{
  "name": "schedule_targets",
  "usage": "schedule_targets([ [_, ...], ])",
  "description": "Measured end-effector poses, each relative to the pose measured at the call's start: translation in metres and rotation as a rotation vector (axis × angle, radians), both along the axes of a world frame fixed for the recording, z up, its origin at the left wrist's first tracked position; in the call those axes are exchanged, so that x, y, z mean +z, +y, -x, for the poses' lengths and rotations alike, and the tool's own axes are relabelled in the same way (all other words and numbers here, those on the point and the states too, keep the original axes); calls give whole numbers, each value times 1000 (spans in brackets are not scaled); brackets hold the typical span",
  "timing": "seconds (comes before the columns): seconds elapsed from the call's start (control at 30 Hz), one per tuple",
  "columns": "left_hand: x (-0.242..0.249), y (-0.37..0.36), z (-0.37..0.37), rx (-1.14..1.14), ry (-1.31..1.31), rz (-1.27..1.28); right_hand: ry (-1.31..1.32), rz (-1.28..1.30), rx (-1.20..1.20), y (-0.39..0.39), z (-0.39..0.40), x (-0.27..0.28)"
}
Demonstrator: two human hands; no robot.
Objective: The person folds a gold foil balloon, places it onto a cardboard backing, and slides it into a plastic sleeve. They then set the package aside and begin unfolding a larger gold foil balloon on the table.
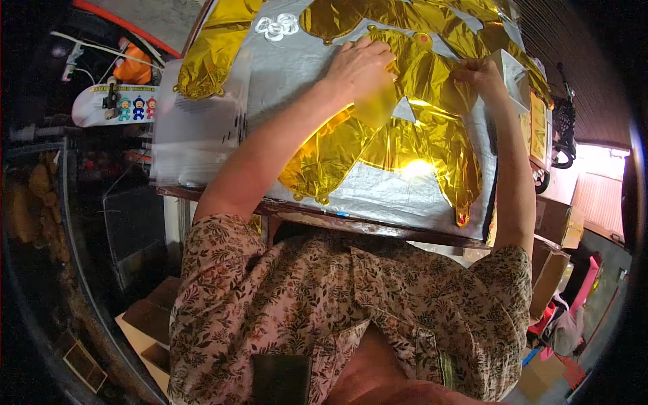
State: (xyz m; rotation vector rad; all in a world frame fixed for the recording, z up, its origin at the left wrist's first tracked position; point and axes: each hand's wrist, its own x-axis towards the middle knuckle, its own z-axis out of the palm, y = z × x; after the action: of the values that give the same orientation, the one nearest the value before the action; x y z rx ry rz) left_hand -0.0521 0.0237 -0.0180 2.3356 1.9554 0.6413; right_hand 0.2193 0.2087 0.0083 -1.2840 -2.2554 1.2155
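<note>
Several flat gold foil balloons lie on a table with a silvery cover [277, 88]. My left hand [363, 67] rests on the upper part of a gold foil balloon [432, 88], its fingers bent over the foil and their tips partly hidden. At that balloon's right edge, my right hand [480, 75] has its thumb and fingers pinched together on the foil. Another gold foil piece [324, 158] spreads below my left forearm. Coiled white ribbon [277, 27] lies at the upper left of the table.
Clear plastic sheets or bags [196, 128] are stacked at the table's left. A white box [511, 81] stands beside my right hand. Left of the table is a skateboard [115, 106]; cardboard boxes [557, 223] stand at the right. The table's front edge [351, 223] is near my body.
</note>
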Motion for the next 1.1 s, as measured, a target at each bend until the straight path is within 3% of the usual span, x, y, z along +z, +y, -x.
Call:
schedule_targets([
  [0.47,-7,-2,3,7,-40,-94,-6,-33,-56,-11,3,3],
  [0.57,-7,-2,3,5,-41,-81,-380,-882,20,-54,12,23],
  [0.7,-10,-1,5,-14,-42,-120,-236,-1135,301,-111,32,-3],
  [0.8,-13,1,6,-29,-25,-154,-314,-869,290,-136,35,-19],
  [1.1,2,-22,8,-117,-194,-213,-270,-829,231,-142,31,-39],
])
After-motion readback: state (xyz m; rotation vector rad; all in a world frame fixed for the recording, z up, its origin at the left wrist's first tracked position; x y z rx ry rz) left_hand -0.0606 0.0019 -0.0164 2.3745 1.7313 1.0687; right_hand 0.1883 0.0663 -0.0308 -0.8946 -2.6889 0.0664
